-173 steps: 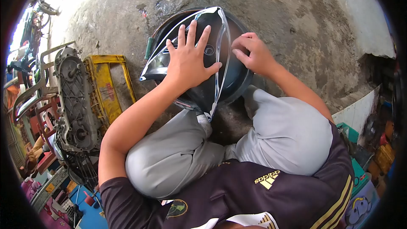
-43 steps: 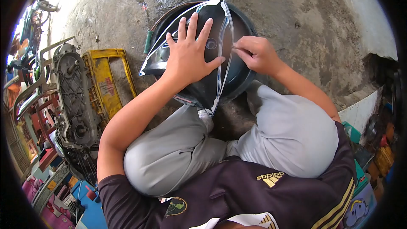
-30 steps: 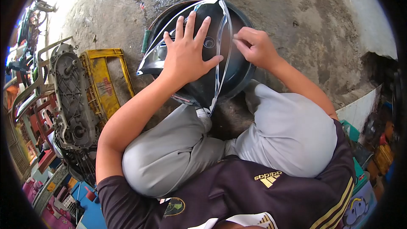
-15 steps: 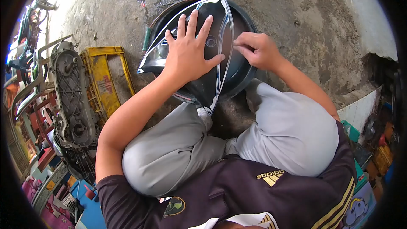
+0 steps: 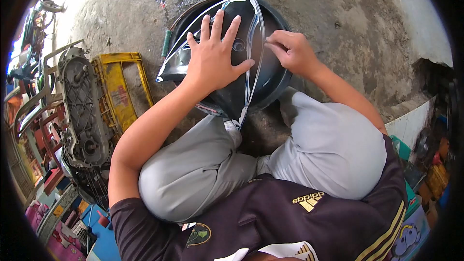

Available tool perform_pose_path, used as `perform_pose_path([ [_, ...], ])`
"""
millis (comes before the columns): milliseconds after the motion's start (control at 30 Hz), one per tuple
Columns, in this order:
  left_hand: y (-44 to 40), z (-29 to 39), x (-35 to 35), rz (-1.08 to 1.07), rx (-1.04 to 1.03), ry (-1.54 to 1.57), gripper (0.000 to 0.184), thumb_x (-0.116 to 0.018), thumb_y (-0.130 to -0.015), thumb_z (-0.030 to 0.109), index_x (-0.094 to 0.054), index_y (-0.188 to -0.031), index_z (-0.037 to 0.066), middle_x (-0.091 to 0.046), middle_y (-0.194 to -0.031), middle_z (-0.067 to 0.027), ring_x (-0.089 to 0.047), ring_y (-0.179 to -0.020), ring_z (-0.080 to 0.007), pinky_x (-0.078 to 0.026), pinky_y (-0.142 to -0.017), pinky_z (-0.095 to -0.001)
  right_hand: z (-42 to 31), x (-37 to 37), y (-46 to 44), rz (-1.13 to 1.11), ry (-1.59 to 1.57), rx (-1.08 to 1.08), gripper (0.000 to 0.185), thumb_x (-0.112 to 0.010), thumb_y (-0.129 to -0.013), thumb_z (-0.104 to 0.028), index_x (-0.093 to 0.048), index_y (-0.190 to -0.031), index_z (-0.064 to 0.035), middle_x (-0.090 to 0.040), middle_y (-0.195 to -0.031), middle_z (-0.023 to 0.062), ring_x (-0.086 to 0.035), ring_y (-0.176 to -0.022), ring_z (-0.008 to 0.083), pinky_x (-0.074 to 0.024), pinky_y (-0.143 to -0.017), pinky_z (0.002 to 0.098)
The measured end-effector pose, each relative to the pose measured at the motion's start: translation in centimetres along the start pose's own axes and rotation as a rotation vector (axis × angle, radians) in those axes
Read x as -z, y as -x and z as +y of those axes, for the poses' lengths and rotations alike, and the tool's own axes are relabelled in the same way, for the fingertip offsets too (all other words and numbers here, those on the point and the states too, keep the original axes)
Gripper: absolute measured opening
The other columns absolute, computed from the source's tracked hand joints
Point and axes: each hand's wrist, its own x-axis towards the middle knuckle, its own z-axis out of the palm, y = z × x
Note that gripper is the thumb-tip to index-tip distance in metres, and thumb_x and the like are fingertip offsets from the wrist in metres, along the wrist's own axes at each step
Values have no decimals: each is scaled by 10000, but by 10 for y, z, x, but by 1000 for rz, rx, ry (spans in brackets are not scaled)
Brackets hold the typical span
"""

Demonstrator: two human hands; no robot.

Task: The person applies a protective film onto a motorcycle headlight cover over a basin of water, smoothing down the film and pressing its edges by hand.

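A glossy black, roughly triangular panel (image 5: pixel 241 21) with clear, shiny raised edging lies across a round black basin (image 5: pixel 278 79). It looks like a vehicle lamp or body cover, but I cannot tell which. My left hand (image 5: pixel 210 57) rests flat on the panel, fingers spread, its thumb reaching toward the inner edge strip. At the panel's right edge, my right hand (image 5: pixel 290 53) is closed in a pinch, thumb against forefinger, beside the clear rim. Whatever is between those fingertips, if anything, is too small to make out. A small round mark shows on the panel near my left hand.
A green handle (image 5: pixel 166 43) sits at the basin's left side. Further left are a yellow plastic crate (image 5: pixel 121 92) and a grey metal engine casing (image 5: pixel 82 106). My knees flank the near side of the basin. Rough concrete floor (image 5: pixel 338 24) surrounds it, with clutter at both edges.
My right hand has shifted slightly left and up along the panel's right edge, still pinched. The panel and my left hand have moved very slightly up and left together.
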Motion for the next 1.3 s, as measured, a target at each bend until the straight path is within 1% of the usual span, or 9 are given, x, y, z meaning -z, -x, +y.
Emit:
perform_pose_path([
  [133,0,-1,-1,-20,-14,8,1087,-812,-834,623,-316,-1715,224,-295,-1746,-225,-297,-1591,-476,-314,-1167,-769,1,-1,4,-68,-31,76,116,-759,-942,-81,-672,-981,-13,-688,-868,182,-676,-742,388,-524,-658,438],
  [233,0,0,1,-18,-15,15,1082,-817,-829,619,-325,-1712,232,-307,-1741,-222,-305,-1589,-471,-322,-1165,-756,-3,1,0,36,-66,-40,82,-771,-929,-41,-728,-979,8,-680,-817,141,-607,-629,265,-480,-596,358],
  [367,0,-2,0,-1,-19,20,1077,-819,-824,619,-333,-1710,244,-308,-1742,-214,-312,-1586,-469,-333,-1163,-736,-2,0,2,9,-37,16,86,-772,-923,-33,-731,-985,8,-684,-819,140,-623,-636,280,-508,-615,372],
  [433,0,-1,1,-15,-15,15,1078,-817,-825,621,-332,-1710,243,-306,-1743,-214,-312,-1585,-471,-328,-1168,-737,2,1,7,-127,9,90,95,-764,-927,-63,-690,-963,-15,-702,-880,155,-675,-781,365,-545,-697,435],
  [567,-1,-2,-2,-7,-27,35,1071,-813,-829,596,-331,-1706,215,-292,-1742,-233,-292,-1589,-499,-316,-1152,-790,7,-1,5,-28,16,201,98,-786,-900,-59,-711,-948,-18,-706,-876,134,-685,-875,339,-554,-747,433],
  [633,0,-2,-1,-13,-15,26,1077,-817,-825,608,-330,-1708,229,-297,-1743,-223,-296,-1588,-489,-314,-1166,-769,7,-1,7,-11,77,188,156,-795,-847,9,-761,-996,-27,-720,-936,124,-686,-944,321,-569,-784,404],
  [867,-2,0,3,-41,1,12,1073,-816,-830,617,-327,-1710,242,-301,-1743,-216,-297,-1591,-478,-310,-1180,-752,-1,3,6,-11,113,233,169,-809,-838,10,-766,-993,-40,-694,-1003,117,-677,-990,325,-552,-837,400],
  [933,-1,0,0,-33,-7,13,1075,-816,-830,616,-326,-1710,241,-299,-1744,-218,-295,-1592,-478,-312,-1180,-752,0,-1,7,33,103,186,115,-824,-865,-70,-745,-945,-49,-697,-942,91,-665,-1011,303,-518,-892,428],
  [1300,-1,0,-1,-33,-8,7,1073,-808,-837,627,-324,-1712,239,-306,-1740,-227,-292,-1596,-476,-318,-1180,-747,8,-3,8,3,63,136,111,-798,-878,-42,-732,-967,-50,-722,-983,94,-674,-1037,316,-497,-981,430],
])
